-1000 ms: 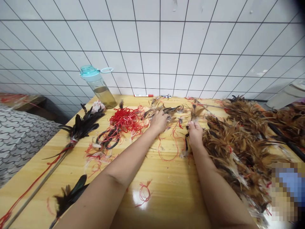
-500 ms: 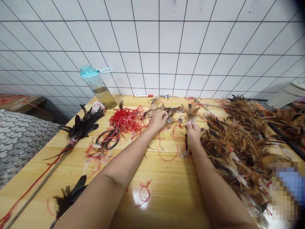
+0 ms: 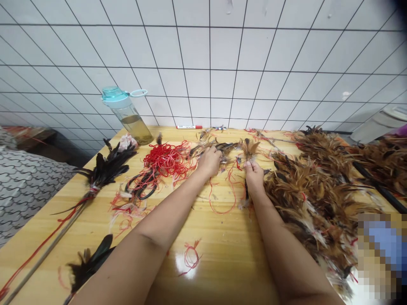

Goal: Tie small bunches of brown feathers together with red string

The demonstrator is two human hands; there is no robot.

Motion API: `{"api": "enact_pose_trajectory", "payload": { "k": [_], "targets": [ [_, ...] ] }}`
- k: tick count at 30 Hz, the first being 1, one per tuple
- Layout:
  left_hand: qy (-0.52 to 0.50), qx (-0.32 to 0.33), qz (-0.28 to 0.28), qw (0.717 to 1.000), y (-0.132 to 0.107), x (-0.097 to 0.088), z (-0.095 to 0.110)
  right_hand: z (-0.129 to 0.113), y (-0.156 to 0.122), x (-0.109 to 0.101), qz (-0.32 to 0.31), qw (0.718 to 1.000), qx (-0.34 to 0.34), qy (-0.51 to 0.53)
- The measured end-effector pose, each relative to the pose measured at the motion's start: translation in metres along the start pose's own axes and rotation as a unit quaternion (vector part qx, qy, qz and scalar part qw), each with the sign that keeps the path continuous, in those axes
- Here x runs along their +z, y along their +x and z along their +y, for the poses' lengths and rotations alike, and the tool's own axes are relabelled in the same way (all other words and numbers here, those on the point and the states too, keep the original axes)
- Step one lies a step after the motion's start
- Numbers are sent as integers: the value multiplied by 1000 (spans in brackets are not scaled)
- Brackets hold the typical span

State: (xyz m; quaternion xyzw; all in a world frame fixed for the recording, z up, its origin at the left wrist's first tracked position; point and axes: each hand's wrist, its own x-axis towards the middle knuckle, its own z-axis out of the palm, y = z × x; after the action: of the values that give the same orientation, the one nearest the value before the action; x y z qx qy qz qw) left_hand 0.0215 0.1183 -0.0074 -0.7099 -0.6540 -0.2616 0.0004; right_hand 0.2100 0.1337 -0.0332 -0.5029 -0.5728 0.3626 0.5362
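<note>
My right hand (image 3: 255, 178) pinches a small bunch of brown feathers (image 3: 250, 148) at its base, with the tips fanning upward. My left hand (image 3: 210, 163) is bent down over a scatter of loose dark and brown feathers (image 3: 229, 148); its fingers are curled together, and the fingertips are hidden among them. A loop of thin red string (image 3: 222, 212) lies on the wooden table (image 3: 222, 254) between and below the hands. Left of my left hand is a tangled heap of red string (image 3: 165, 159).
A large pile of brown feather bunches (image 3: 311, 190) covers the right side. At the left lies a stick with black feathers (image 3: 106, 169). Behind it stands a water bottle (image 3: 135, 125). Black-handled scissors (image 3: 148, 186) lie partly under string. A marker (image 3: 189, 127) rests by the tiled wall.
The view has shifted slightly. My left hand's fingers have lowered from a raised pinch into the loose feathers. My right hand keeps its hold on the feather bunch.
</note>
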Motion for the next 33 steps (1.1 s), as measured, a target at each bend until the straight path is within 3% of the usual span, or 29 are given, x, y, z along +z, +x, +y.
{"api": "enact_pose_trajectory", "payload": {
  "k": [3,5,9,12,17,30,33],
  "targets": [
    [-134,-38,66,988,3,-7,6,2,0,1,-1,1000,0,5],
    [-263,-84,78,958,4,-10,13,3,0,2,1,1000,-2,8],
    [-518,-154,0,841,1,-7,33,3,1,3,4,1000,-10,7],
    [-592,-175,-61,785,-4,-1,47,4,1,4,-1,1000,-13,7],
    [-590,-185,-90,781,-7,5,56,8,2,6,-25,999,-38,-12],
    [-585,-184,-62,788,-7,6,55,-5,-1,2,-56,989,-97,-95],
    [-603,-187,-64,773,-7,6,54,-5,-1,2,-49,991,-91,-85]
  ]
}}
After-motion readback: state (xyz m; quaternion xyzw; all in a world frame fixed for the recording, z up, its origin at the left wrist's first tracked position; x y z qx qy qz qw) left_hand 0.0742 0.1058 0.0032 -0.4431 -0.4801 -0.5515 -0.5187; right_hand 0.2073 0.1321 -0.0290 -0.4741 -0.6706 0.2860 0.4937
